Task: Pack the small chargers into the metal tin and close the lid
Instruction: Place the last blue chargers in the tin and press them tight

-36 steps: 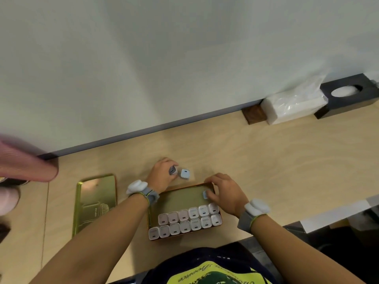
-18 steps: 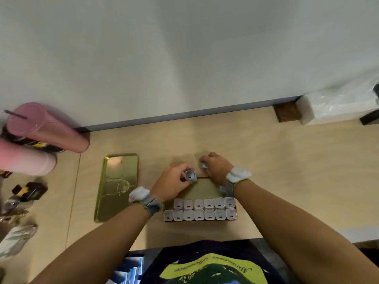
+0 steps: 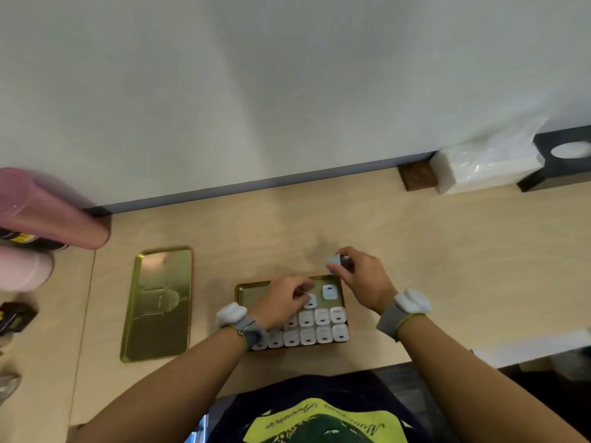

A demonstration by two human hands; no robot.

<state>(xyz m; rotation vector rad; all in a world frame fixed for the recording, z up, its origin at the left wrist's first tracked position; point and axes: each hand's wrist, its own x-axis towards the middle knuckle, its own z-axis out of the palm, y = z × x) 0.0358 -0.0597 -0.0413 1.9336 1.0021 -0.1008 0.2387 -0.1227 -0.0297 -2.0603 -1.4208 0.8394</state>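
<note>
A small charger (image 3: 335,260) is pinched in the right hand (image 3: 364,276) just beyond the far edge of the open tin (image 3: 246,290). Another charger (image 3: 310,301) is pressed into the tin by the left hand (image 3: 281,302), beside two packed rows (image 3: 315,327). The lid (image 3: 158,303) is laid on the table (image 3: 447,251), well to the left.

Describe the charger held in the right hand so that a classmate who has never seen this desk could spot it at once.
Start at the open gold tin in the middle of the wooden desk. Just beyond its far right corner, the right hand pinches a small pale charger. Unlike the chargers in the tin, it is held above the desk, outside the tin.
</note>
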